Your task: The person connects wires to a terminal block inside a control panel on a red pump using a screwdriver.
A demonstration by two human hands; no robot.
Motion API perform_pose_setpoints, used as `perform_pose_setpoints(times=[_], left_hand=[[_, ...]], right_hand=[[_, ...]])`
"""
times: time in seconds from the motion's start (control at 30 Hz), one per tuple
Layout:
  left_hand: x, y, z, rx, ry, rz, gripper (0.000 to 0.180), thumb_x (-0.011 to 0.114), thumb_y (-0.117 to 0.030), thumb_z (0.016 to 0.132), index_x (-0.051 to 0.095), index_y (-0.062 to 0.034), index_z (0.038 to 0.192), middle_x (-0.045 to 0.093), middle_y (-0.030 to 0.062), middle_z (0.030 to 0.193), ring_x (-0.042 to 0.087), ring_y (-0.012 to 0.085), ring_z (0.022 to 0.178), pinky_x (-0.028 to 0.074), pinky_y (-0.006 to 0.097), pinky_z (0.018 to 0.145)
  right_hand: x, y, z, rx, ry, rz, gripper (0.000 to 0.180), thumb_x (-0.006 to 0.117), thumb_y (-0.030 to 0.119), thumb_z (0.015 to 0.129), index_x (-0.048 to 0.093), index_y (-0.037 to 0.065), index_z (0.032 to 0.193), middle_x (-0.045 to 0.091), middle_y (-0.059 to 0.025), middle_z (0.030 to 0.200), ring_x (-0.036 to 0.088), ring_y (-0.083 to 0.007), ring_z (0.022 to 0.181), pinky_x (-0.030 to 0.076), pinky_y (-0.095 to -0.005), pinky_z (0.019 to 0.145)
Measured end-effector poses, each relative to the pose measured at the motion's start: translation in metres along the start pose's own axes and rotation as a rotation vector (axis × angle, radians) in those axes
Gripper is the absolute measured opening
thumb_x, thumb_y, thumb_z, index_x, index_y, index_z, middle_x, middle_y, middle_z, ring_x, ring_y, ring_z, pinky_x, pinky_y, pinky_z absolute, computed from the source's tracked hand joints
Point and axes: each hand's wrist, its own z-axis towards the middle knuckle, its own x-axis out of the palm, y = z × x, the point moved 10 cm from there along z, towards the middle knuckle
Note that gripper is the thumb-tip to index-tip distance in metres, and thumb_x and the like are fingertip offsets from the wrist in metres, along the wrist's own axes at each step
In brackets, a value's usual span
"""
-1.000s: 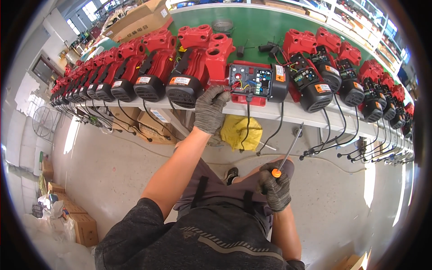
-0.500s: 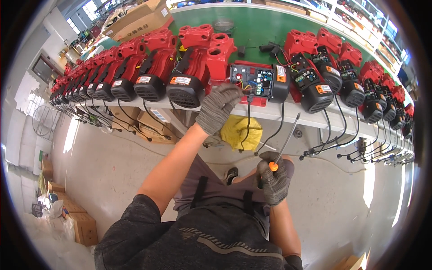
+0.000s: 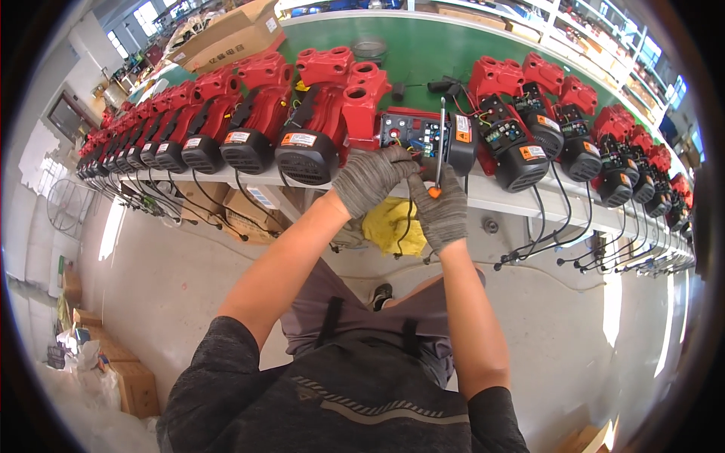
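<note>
In front of me a red pump lies on the bench with its open wiring box showing a circuit board and coloured wires. My gloved left hand is at the near edge of this box, fingers bent together by the wires and black power cable; what they pinch is hidden. Close beside it, my gloved right hand grips a screwdriver with an orange handle. Its long shaft points up and away across the black end cover. The right fingertips are also at the box's near edge, partly hidden.
Several similar red pumps with black motor ends line the bench on the left; several with open boxes stand on the right. Power cables hang off the front edge. A yellow bag hangs below. A cardboard box sits behind.
My right hand has risen from over my lap to the wiring box, bringing the screwdriver, whose shaft now stands nearly straight up in view. My left hand has shifted slightly right along the box edge.
</note>
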Motion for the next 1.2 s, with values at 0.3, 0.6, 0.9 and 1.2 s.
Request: perform_pose_setpoints(times=[0.3,0.6,0.9,1.2], left_hand=[[0.008,0.004,0.008,0.02,0.12,-0.059,0.025,0.062,-0.007,0.088,0.071,-0.0043,0.111,0.066,0.0103,0.11,0.062,0.0281,0.108,0.054,0.035,0.092],[0.009,0.014,-0.001,-0.116,0.023,-0.301,0.024,0.065,-0.007,0.088,0.07,-0.0012,0.111,0.068,0.0123,0.114,0.062,0.0292,0.111,0.054,0.037,0.095],[0.002,0.023,-0.004,-0.147,-0.074,-0.435,0.021,0.067,-0.01,0.091,0.07,-0.0025,0.11,0.07,0.0138,0.108,0.064,0.0329,0.105,0.053,0.041,0.091],[0.004,0.026,-0.005,-0.263,-0.04,-0.441,0.023,0.067,-0.01,0.089,0.069,-0.0055,0.112,0.068,0.0117,0.112,0.063,0.0325,0.108,0.052,0.042,0.094]], right_hand=[[-0.006,0.016,0.006,-0.103,-0.024,-0.302,0.017,0.073,0.016,0.093,0.07,0.002,0.101,0.074,-0.0126,0.089,0.069,-0.0229,0.079,0.054,-0.0348,0.075],[0.009,-0.026,-0.015,0.502,0.054,0.339,0.022,0.069,0.023,0.098,0.065,0.001,0.097,0.067,-0.0074,0.073,0.054,-0.0122,0.047,0.044,-0.0292,0.044],[-0.06,0.032,0.037,0.255,0.062,0.036,0.023,0.062,0.024,0.101,0.059,0.004,0.113,0.061,-0.0035,0.075,0.055,-0.0106,0.057,0.047,-0.027,0.051],[0.059,0.04,0.258,-0.297,0.68,-1.189,0.05,0.053,0.018,0.097,0.046,-0.001,0.143,0.07,-0.0139,0.095,0.067,-0.0217,0.074,0.055,-0.0336,0.069]])
